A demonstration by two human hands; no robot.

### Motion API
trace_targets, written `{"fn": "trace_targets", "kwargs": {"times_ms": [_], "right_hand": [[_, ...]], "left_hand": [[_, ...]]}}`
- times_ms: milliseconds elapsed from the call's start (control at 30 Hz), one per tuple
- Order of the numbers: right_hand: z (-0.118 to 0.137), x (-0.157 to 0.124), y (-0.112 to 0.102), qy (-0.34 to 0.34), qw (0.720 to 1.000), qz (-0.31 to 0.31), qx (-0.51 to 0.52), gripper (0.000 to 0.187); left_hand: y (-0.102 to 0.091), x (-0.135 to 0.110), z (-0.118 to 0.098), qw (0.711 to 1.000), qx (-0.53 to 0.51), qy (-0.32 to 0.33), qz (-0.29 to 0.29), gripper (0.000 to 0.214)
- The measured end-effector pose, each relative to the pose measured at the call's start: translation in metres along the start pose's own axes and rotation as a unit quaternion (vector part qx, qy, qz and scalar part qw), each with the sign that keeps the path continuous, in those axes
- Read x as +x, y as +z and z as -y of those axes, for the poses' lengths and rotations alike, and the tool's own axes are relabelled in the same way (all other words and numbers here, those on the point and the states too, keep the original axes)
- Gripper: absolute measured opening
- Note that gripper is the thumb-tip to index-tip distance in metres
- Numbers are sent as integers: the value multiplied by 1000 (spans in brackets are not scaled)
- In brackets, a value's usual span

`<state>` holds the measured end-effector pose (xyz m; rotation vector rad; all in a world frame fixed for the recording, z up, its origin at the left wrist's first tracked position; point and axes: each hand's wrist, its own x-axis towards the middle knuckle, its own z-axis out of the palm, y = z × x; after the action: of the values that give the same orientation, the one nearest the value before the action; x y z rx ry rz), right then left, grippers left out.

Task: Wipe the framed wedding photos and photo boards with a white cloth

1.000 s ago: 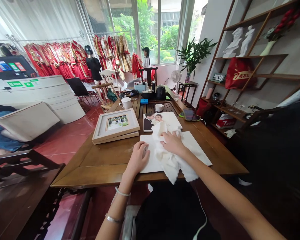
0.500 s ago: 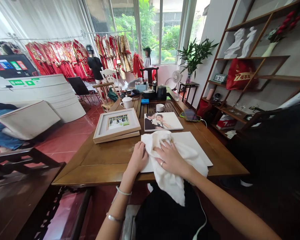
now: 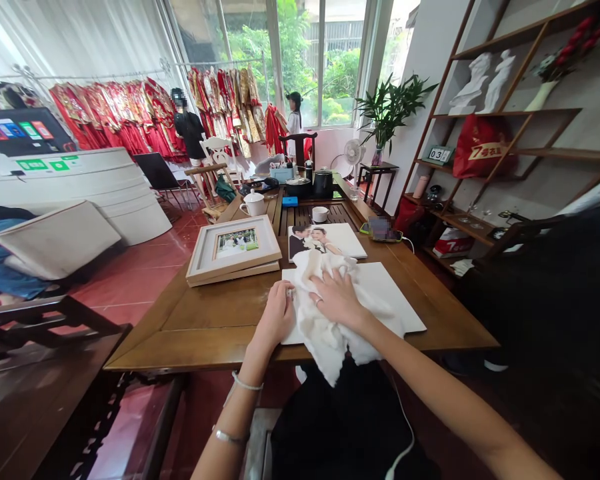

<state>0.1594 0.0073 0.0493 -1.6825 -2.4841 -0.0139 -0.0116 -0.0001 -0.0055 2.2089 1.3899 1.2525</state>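
Observation:
A white panel lies flat on the wooden table near its front edge. Across its left and middle part is spread a rumpled white cloth, one corner drooping over the table's edge. My right hand presses down on this cloth and grips it, fingers bent into its folds. At the panel's left edge, my left hand is closed with its fingers curled on the rim; its fingertips are partly hidden. Just behind the panel lies a couple's photo print, partly overlapped by the cloth.
Stacked picture frames sit left of the print. Behind are a lidded white mug, a small white cup, a blue box and a phone on a cable. Someone in dark clothing is at the right.
My right hand has moved forward and slightly left over the panel, carrying the cloth along. The cloth's hanging corner is higher and further left. My left hand has barely moved.

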Motion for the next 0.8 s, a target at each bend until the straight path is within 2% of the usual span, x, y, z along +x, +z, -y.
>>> {"fn": "trace_targets", "kwargs": {"times_ms": [100,200,333,433,567,667,800], "right_hand": [[14,17,1,-5,1000,2,3,37],[28,22,2,-36,999,-11,3,38],[37,10,4,-99,994,-42,-11,41],[36,-10,4,-130,990,-46,-9,43],[22,-38,1,-194,980,-43,-8,37],[0,-53,0,-247,968,-37,13,28],[-35,-60,2,-225,970,-69,55,25]], "left_hand": [[-2,-1,-1,1000,-18,-19,0,18],[-5,-1,-3,999,-26,-46,-2,12],[-7,-1,-5,998,-40,-49,-26,7],[-8,-2,-9,997,-43,-50,-31,13],[-6,-3,-9,996,-51,-61,-40,23],[-4,-4,-5,996,-59,-62,-35,31],[0,-3,2,998,-42,-54,1,36]]}}
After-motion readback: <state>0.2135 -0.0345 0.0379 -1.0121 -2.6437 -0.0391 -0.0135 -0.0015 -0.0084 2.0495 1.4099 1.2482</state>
